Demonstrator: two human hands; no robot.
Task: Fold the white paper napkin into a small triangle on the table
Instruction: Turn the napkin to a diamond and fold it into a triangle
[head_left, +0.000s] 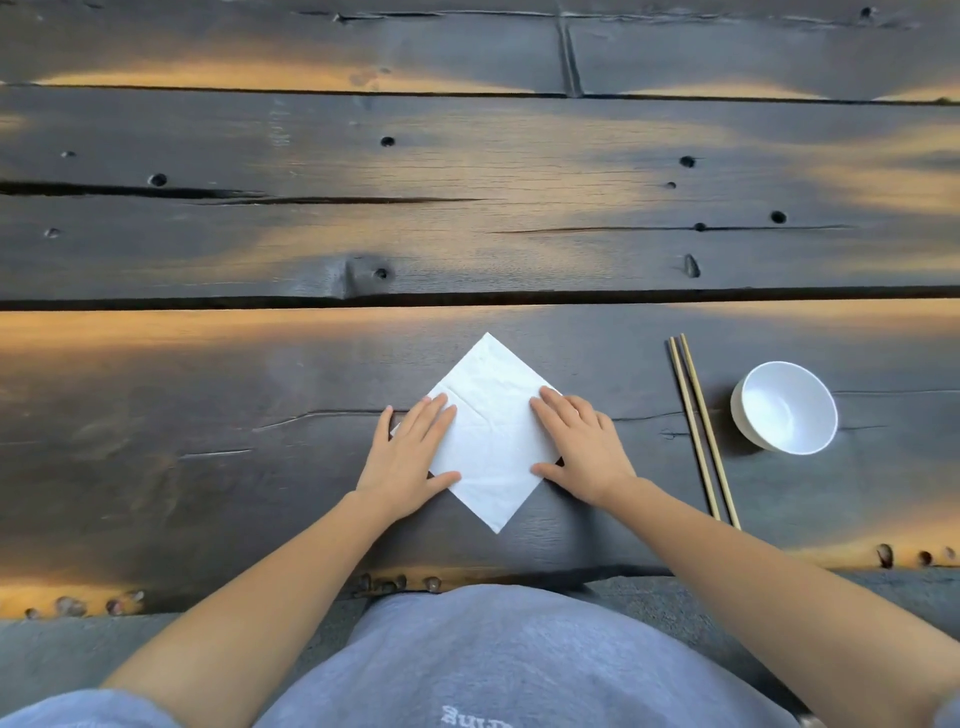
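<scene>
1. 2 bare hands are pressing a white paper napkin (493, 431) flat on the dark plank table (208, 415), near its front edge.
2. Left hand (410, 457) is lying palm down on the napkin's left corner, fingers straight and close together.
3. Napkin is sitting as a diamond, unfolded, between both hands.
4. Right hand (582, 447) is covering the right corner, fingers flat, gripping nothing.
5. 2 chopsticks (701, 431) and a white bowl (784, 408) are lying further right.

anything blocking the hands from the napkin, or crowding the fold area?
Nothing visible. The left hand and right hand already lie flat on the napkin, one on each side corner. The chopsticks and white bowl sit off to the right, apart from it.
</scene>
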